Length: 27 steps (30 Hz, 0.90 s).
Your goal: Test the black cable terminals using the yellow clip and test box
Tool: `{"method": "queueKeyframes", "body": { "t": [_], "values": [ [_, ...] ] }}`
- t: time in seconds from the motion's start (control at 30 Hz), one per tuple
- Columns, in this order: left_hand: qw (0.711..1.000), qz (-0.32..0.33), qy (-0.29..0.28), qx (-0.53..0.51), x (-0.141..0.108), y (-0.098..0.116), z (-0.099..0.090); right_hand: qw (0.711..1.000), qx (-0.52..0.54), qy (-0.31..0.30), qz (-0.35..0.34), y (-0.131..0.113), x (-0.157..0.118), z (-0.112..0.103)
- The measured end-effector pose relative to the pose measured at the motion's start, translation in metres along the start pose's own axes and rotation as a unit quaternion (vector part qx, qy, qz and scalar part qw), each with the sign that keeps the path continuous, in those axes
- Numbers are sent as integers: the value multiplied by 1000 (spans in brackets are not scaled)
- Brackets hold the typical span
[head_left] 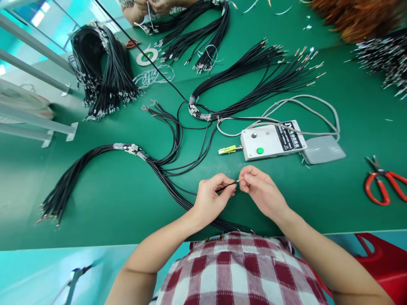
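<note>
My left hand [213, 195] pinches a thin black cable [226, 186] near its end, low over the front of the green table. The cable's stripped, pinkish wire end is between the fingertips of my right hand [261, 186]. Black cables from a bundle [171, 190] run under my left wrist toward the table edge. That bundle curves away left, with its other ends fanned out at the far left. Just beyond my hands sits a white box [270, 142] with a green button and a yellow-green clip [229, 150] on its left side.
Another black cable bundle [241, 78] lies beyond the box. A grey cord leads to a grey pedal [324, 149]. Red-handled scissors [383, 182] lie at right. A co-worker's hands [152, 8] are at the far side, near a white tape roll [147, 56] and hanging cables [104, 72].
</note>
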State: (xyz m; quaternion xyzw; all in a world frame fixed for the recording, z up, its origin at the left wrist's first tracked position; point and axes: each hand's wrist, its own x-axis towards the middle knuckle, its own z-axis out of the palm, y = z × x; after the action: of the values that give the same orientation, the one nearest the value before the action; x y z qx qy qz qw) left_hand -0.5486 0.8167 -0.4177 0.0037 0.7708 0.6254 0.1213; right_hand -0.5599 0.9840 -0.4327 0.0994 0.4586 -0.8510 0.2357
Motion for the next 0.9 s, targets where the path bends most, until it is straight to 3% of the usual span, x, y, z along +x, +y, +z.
{"method": "queueKeyframes", "body": {
  "t": [0.23, 0.57, 0.9],
  "values": [
    [988, -89, 11, -124, 1, -7, 3, 999, 1, 43, -32, 23, -7, 3],
    [983, -98, 9, -153, 3, -4, 3, 998, 31, 34, -32, 19, -1, 2],
    [974, -111, 0, -196, 5, -6, 2, 998, 12, 44, -45, 31, 2, 5]
  ]
}}
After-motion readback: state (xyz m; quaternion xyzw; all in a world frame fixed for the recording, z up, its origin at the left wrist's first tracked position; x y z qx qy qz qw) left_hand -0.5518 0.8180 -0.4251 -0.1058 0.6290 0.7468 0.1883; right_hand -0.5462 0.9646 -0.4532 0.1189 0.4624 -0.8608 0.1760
